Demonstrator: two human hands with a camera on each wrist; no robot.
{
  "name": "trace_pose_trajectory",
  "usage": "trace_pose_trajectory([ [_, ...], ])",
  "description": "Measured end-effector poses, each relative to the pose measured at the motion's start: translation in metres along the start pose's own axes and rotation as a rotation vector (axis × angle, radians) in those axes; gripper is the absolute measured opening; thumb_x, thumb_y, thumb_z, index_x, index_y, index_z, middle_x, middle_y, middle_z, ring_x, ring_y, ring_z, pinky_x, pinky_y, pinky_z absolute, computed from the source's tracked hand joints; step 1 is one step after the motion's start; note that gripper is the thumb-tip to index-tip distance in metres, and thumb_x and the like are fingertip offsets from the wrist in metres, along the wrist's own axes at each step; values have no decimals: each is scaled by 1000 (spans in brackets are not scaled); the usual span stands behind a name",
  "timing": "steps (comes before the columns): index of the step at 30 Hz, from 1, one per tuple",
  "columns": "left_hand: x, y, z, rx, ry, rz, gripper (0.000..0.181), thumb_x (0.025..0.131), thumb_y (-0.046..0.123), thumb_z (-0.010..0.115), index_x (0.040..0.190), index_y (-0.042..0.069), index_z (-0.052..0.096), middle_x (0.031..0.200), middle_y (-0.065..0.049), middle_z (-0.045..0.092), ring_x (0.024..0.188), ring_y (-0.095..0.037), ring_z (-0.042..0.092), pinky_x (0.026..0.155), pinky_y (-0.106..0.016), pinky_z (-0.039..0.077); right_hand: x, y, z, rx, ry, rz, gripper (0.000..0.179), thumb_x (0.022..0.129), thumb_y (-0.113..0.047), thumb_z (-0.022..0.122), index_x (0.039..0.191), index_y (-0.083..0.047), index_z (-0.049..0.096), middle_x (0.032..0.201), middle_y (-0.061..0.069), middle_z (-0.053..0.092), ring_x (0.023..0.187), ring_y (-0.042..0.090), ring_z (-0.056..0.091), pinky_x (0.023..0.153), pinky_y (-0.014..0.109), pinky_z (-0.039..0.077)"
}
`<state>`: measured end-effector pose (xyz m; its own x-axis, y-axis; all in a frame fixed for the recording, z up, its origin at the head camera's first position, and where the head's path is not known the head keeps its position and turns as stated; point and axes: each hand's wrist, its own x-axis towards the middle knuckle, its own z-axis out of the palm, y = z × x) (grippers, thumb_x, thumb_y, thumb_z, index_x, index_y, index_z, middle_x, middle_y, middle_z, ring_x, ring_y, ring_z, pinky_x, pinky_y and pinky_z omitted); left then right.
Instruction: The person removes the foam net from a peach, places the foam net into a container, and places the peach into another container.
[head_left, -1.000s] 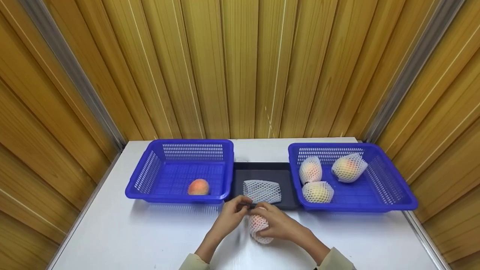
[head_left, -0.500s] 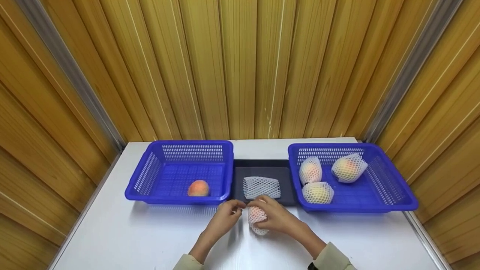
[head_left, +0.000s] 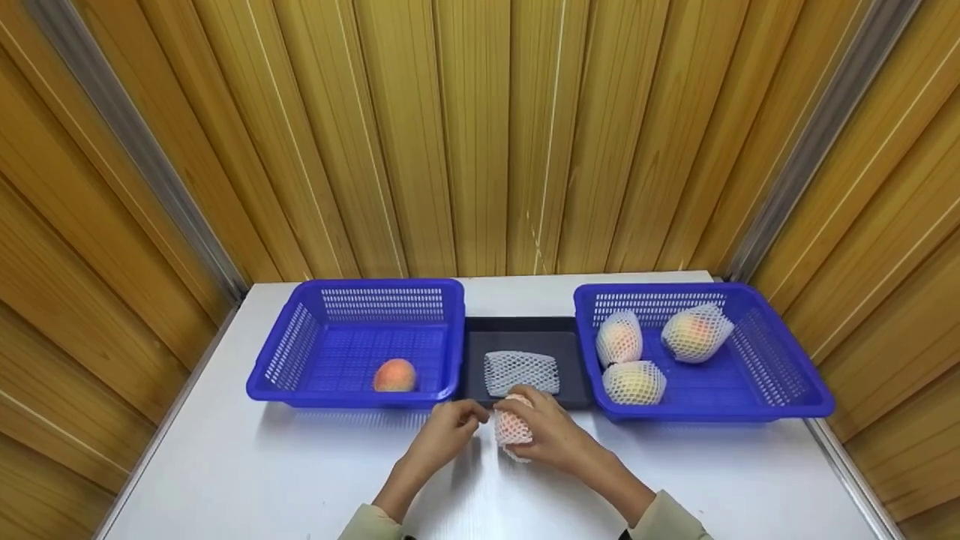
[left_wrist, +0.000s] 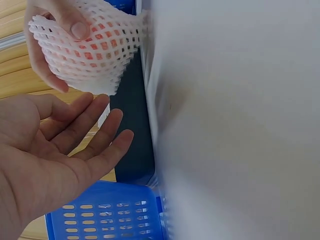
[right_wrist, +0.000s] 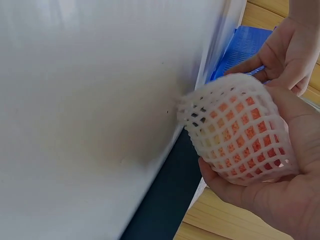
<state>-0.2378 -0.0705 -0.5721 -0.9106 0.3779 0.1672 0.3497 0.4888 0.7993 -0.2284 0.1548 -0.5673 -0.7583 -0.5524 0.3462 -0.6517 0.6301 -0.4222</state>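
Fruit [right_wrist: 250,131], netted, in right fingers [right_wrist: 224,190] near tray edge [head_left: 574,403]; left fingers [left_wrist: 102,135] apart.

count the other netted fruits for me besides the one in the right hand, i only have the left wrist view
Observer: Besides the netted fruit in the right hand, three more lie in the blue basket on the person's right.
Operator: ok and is there anything in the dark tray
Observer: Yes, the head view shows a foam net lying flat in it, with no fruit visible inside.
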Motion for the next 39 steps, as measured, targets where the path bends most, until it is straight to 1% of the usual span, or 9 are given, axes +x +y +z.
trace_pose_trajectory([
  [4,0,-2,-1,-31,-18,-14,19,93,-3,56,102,-1,73,92,-12,74,73,-5,56,64,-21,51,-3,-1,4,-26,24,-9,63,73,-21,91,129,-17,63,133,16,55,116,35,55,97,53,51],
  [10,1,-4,-2,-49,-29,-15,18,94,-3,57,106,-5,70,94,-15,73,79,-7,59,69,-23,53,-10,-1,8,-27,-37,53,62,78,-22,87,133,-13,59,137,20,52,115,41,55,93,56,53],
  [13,1,-4,-2,-50,-26,-18,17,95,-2,57,105,-5,70,96,-15,73,80,-8,59,71,-23,53,-12,-1,6,-51,-38,75,63,79,-24,85,135,-13,58,138,20,52,114,41,56,91,54,54],
  [17,1,-3,-3,-43,-13,-32,16,98,2,57,104,-3,71,96,-15,72,79,-9,57,69,-24,52,-12,-2,-3,-83,-31,103,61,81,-27,83,136,-15,59,138,17,53,116,40,54,91,53,54],
  [21,-2,-4,-3,-19,4,-39,17,99,6,57,105,-3,71,97,-15,72,81,-10,59,71,-26,53,-8,-5,-15,-78,-14,121,62,82,-28,83,138,-16,58,142,18,51,123,43,51,95,59,51],
  [26,-6,-5,-4,-11,3,-47,18,98,6,57,107,-3,70,103,-14,73,86,-13,63,75,-29,55,-1,-9,-32,-83,18,68,59,85,-27,80,139,-16,58,143,16,51,127,40,51,101,60,48],
  [31,-9,-7,-5,-12,7,-36,17,97,5,58,106,-2,70,102,-15,72,89,-17,65,77,-31,56,7,-14,-36,-119,-41,3,57,88,-31,76,141,-17,58,143,12,54,130,34,51,101,59,47],
  [35,-11,-9,-5,-1,9,-20,16,97,5,59,106,-1,70,100,-13,72,90,-18,66,77,-32,56,11,-14,-26,-173,-130,-12,59,91,-39,73,144,-20,56,148,12,50,135,36,47,104,61,45],
  [39,-12,-9,-7,-3,2,-33,16,98,5,58,107,-1,69,100,-15,72,90,-18,65,78,-31,56,9,-10,-12,-229,-225,-38,61,92,-46,71,147,-25,53,154,12,45,141,42,41,109,63,40],
])
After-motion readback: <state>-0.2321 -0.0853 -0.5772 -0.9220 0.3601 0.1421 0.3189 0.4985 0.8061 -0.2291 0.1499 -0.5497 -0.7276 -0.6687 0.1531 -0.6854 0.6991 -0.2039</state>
